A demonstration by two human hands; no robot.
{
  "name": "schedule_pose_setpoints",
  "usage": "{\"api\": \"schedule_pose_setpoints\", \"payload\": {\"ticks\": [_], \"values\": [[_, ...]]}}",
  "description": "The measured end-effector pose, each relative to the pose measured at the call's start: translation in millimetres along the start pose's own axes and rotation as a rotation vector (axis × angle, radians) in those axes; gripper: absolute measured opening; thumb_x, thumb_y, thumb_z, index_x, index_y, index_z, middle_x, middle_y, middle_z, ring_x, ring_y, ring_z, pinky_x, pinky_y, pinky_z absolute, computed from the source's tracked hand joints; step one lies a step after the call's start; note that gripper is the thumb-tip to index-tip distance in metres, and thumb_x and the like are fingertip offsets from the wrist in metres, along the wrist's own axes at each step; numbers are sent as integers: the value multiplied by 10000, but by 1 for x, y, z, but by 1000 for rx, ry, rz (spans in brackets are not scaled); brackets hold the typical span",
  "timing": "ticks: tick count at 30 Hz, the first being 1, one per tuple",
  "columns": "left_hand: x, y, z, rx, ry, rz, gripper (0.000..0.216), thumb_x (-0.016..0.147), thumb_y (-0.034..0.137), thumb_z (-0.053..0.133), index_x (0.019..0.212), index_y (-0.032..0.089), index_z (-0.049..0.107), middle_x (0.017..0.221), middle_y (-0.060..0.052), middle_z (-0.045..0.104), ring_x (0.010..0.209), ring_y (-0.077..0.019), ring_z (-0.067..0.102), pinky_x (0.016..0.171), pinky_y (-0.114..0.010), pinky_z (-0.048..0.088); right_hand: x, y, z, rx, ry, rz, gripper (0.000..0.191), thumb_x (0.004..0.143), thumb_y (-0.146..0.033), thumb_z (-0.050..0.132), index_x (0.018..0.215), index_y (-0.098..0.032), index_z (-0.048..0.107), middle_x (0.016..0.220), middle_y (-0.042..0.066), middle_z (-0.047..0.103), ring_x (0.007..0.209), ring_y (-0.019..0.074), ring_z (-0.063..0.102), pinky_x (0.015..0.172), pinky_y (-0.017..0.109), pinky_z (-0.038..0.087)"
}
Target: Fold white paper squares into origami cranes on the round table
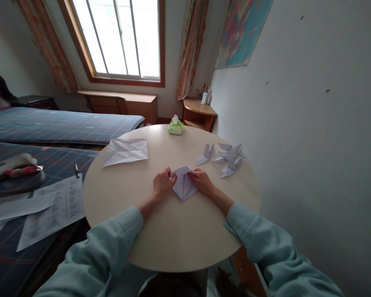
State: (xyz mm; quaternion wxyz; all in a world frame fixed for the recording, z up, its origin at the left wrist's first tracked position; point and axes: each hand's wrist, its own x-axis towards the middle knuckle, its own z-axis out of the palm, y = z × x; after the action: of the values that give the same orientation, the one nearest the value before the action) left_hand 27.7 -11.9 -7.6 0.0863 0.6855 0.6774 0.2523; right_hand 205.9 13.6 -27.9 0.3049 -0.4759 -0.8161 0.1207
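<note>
A partly folded piece of pale paper [183, 184] lies on the round beige table [160, 231], shaped like a kite with its tip toward me. My left hand [163, 183] presses on its left edge with fingers curled and pinched at the fold. My right hand [202, 180] holds its right edge, fingers closed on the paper. Both sleeves are light green.
A creased open sheet [125, 151] lies at the table's back left. Several finished folded paper figures [225, 157] sit at the right. A green tissue pack [176, 126] stands at the far edge. A bed with printed papers [51, 208] and a pen [77, 170] is on the left; a wall is close on the right.
</note>
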Motion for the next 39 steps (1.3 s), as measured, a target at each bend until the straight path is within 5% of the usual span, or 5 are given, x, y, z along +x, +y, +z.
{"api": "schedule_pose_setpoints", "payload": {"ticks": [9,15,19,23,39], "values": [[-7,8,3,53,-71,201,167,748,237,434,639,193,553,651,-22,602,613,-140,537,544,-229,310,-2,-2,1,-9,22,-34,448,860,-407,352,588,-150,598,666,56,584,664,140,543,613,234,415],[1,-2,-2,-354,-295,377,334,773,413,427,604,147,535,557,5,539,530,-98,477,504,-204,322,-1,1,0,21,0,-12,479,862,-427,332,577,-144,592,662,58,581,665,137,539,622,236,409],[19,-22,-5,-771,-633,203,387,668,508,552,694,122,552,584,-1,573,545,-97,531,513,-201,391,0,4,-1,50,-8,11,525,856,-468,309,547,-141,581,636,50,566,612,127,523,583,230,398],[30,-36,-3,-890,-709,68,446,515,475,696,743,133,523,623,6,602,551,-102,570,488,-188,395,1,7,0,52,3,16,546,850,-484,307,506,-143,559,593,38,541,567,118,499,556,228,387],[18,-20,7,-588,-409,171,435,611,476,632,927,182,580,704,-7,624,500,-83,508,473,-193,379,-1,2,2,67,-40,-4,387,847,-370,391,664,-146,648,718,62,592,710,147,555,661,240,427]]}}
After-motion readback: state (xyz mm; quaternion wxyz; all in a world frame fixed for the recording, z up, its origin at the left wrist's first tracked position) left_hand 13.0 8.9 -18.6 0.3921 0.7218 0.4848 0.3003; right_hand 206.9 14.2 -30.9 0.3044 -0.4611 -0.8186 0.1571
